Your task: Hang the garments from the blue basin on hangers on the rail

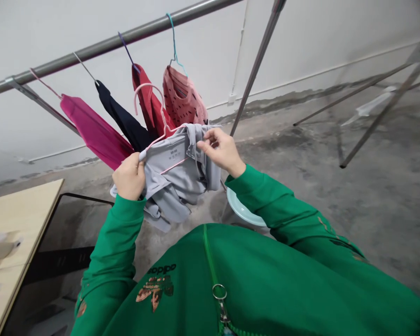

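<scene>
A light grey shirt (175, 179) sits in front of me on a pink hanger (165, 127), whose hook points up and is off the rail. My left hand (130, 177) is closed around the shirt's left shoulder, at that end of the hanger. At the opposite shoulder, my right hand (221, 150) has its fingers curled and its thumb against the bunched fabric. One bar of the hanger shows through the neck opening. Folds hide the hanger's right end.
A metal rail (91, 50) holds a magenta garment (91, 126), a dark navy garment (121, 114), a red garment (147, 98) and a pink patterned top (184, 93). A pale blue basin (245, 210) stands below right. At left is a wooden table (28, 210); metal legs (371, 121) stand right.
</scene>
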Available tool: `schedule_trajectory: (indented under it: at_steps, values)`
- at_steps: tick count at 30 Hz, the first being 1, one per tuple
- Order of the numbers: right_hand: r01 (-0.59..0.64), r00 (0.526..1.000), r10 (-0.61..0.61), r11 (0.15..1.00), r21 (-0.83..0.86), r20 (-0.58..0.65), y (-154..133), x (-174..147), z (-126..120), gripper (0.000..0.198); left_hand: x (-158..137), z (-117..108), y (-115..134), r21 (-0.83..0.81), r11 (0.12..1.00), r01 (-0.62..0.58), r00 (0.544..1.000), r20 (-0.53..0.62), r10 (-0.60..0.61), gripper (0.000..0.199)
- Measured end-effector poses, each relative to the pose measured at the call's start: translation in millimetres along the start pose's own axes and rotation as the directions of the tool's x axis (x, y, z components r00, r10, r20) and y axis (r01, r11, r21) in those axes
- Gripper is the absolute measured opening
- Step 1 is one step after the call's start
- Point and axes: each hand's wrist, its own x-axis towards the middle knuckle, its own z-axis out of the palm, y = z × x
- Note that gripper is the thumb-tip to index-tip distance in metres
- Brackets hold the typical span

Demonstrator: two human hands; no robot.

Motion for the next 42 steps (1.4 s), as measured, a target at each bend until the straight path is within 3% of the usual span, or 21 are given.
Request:
schedule_trajectory:
  at_steps: [2, 4, 7, 9, 11, 13, 15, 17, 19, 21, 22, 23, 24, 25, 27, 28, 30, 33, 35, 39, 42]
  values:
    - [0.016, 0.998, -0.023, 0.994, -0.113, -0.060, -3, 1, 9, 0.048, -4, 2, 2, 0.031, 1.000, 0.004, 0.999, 0.032, -0.005, 0.023]
    - [0.018, 0.995, -0.030, 0.994, -0.112, -0.100, -4, 4, 19, 0.038, -8, 5, 4, 0.054, 0.998, 0.012, 0.998, 0.066, -0.016, 0.023]
    - [-0.009, 1.000, 0.012, 0.976, 0.220, -0.011, -6, 11, 19, 0.030, -12, 11, 0, 0.075, 0.995, 0.064, 0.993, 0.094, -0.071, 0.022]
    - [-0.120, 0.992, 0.077, 0.834, 0.538, 0.102, -11, 16, 8, 0.028, -12, 14, -7, 0.079, 0.990, 0.117, 0.987, 0.102, -0.125, 0.023]
    - [-0.240, 0.971, 0.149, 0.614, 0.752, 0.188, -18, 19, -7, 0.026, -13, 16, -14, 0.082, 0.981, 0.175, 0.978, 0.101, -0.183, 0.023]
    - [-0.290, 0.954, 0.198, 0.435, 0.852, 0.223, -24, 19, -21, 0.025, -13, 18, -20, 0.082, 0.974, 0.210, 0.972, 0.094, -0.217, 0.024]
    - [-0.282, 0.954, 0.205, 0.360, 0.889, 0.220, -26, 14, -29, 0.026, -13, 19, -25, 0.061, 0.977, 0.203, 0.976, 0.072, -0.207, 0.024]
    - [-0.272, 0.961, 0.162, 0.415, 0.868, 0.224, -22, 2, -32, 0.029, -13, 19, -31, 0.027, 0.983, 0.181, 0.983, 0.018, -0.181, 0.024]
    - [-0.284, 0.942, 0.034, 0.611, 0.739, 0.334, -13, -13, -32, 0.031, -14, 18, -37, -0.008, 0.988, 0.153, 0.988, -0.034, -0.153, 0.024]
    - [-0.188, 0.848, -0.107, 0.855, 0.483, 0.519, 0, -28, -32, 0.031, -14, 15, -43, -0.044, 0.994, 0.099, 0.994, -0.045, -0.101, 0.024]
    - [-0.086, 0.795, -0.137, 0.939, 0.333, 0.591, 8, -34, -33, 0.030, -15, 13, -46, -0.062, 0.996, 0.062, 0.997, -0.040, -0.064, 0.025]
    - [0.017, 0.773, -0.132, 0.982, 0.189, 0.621, 16, -38, -34, 0.027, -15, 11, -48, -0.078, 0.997, 0.025, 0.999, -0.036, -0.028, 0.025]
    - [0.086, 0.798, -0.102, 0.995, 0.056, 0.593, 24, -40, -35, 0.024, -15, 9, -49, -0.089, 0.996, -0.007, 0.999, -0.039, 0.004, 0.025]
    - [0.099, 0.861, -0.056, 0.993, -0.059, 0.506, 33, -41, -36, 0.022, -16, 7, -51, -0.094, 0.995, -0.033, 0.998, -0.047, 0.029, 0.026]
    - [-0.007, 0.977, 0.042, 0.986, -0.166, 0.207, 51, -37, -37, 0.023, -16, 2, -51, -0.103, 0.992, -0.068, 0.996, -0.073, 0.061, 0.025]
    - [-0.073, 0.995, 0.082, 0.987, -0.142, 0.058, 60, -34, -37, 0.026, -16, -1, -51, -0.110, 0.991, -0.079, 0.994, -0.086, 0.070, 0.025]
    - [-0.137, 0.986, 0.136, 0.991, 0.000, -0.092, 75, -29, -36, 0.036, -17, -6, -50, -0.129, 0.987, -0.093, 0.992, -0.098, 0.081, 0.025]
    - [-0.155, 0.988, 0.157, 0.978, 0.138, -0.008, 88, -25, -32, 0.040, -18, -13, -51, -0.110, 0.988, -0.105, 0.989, -0.114, 0.093, 0.024]
    - [-0.165, 0.986, 0.164, 0.979, 0.121, 0.018, 92, -26, -30, 0.038, -19, -17, -55, -0.073, 0.991, -0.109, 0.989, -0.109, 0.101, 0.024]
    - [-0.165, 0.974, 0.174, 0.984, 0.068, -0.147, 102, -26, -31, 0.039, -22, -22, -66, -0.081, 0.991, -0.106, 0.990, -0.105, 0.098, 0.025]
    - [-0.161, 0.977, 0.153, 0.986, -0.044, -0.147, 112, -23, -34, 0.038, -24, -23, -70, -0.120, 0.987, -0.107, 0.990, -0.100, 0.095, 0.026]
